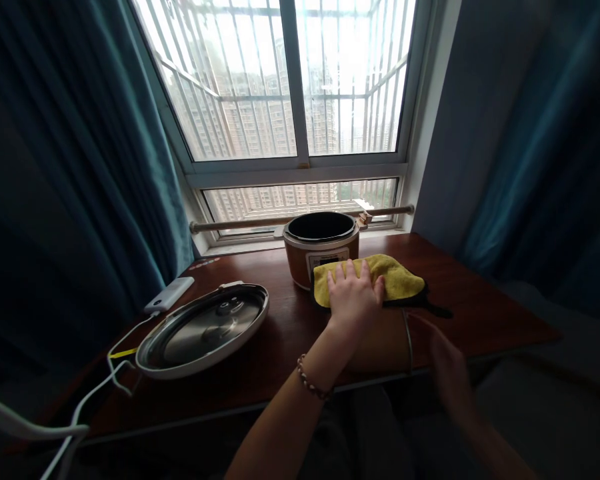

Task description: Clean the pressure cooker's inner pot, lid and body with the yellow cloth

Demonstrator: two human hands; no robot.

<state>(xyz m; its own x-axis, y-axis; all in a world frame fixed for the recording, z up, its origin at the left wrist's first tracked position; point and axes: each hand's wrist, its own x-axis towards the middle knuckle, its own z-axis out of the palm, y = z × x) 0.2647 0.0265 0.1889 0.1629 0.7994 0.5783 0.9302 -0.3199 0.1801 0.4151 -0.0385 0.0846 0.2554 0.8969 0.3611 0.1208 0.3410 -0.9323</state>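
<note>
My left hand [354, 293] lies flat, fingers spread, on a yellow cloth [400, 280] with black edging and a black loop. Under the cloth is a smooth brown, rounded body [380, 347] with a pale rim at its right end; what it is I cannot make out. My right hand [450, 367] is beside that rim, a little blurred, its fingers stretched out and holding nothing visible. Just behind the cloth stands a brown rice cooker [300, 260] without a lid, its dark inner pot [323, 225] showing at the top.
A round lid [215, 327] with a shiny inner side lies on the left of the dark red wooden table [285, 333]. Beyond it are a white power strip [170, 295] and white cables [87, 393]. A rail [245, 225] crosses the window behind the cooker; blue curtains [145, 173] hang at both sides.
</note>
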